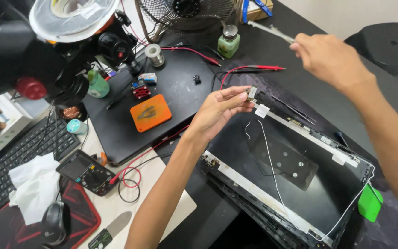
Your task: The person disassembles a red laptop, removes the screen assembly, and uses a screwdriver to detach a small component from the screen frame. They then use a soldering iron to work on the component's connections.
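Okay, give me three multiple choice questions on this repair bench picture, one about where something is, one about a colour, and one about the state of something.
1. Where does the orange pad lie?
A. on the closed black laptop
B. on the keyboard
C. inside the open laptop lid shell

2. What colour is the flat plastic tool by the corner of the lid shell?
A. red
B. green
C. white

3. How is the left hand engaged?
A. lying flat on the desk
B. pinching a small metal hinge part at the shell's corner
C. gripping the multimeter

Answers: 1 A, the pad rests on the laptop's black top. 2 B, the tool is bright green. 3 B, the fingers close on the small part, while the right hand holds tweezers raised above.
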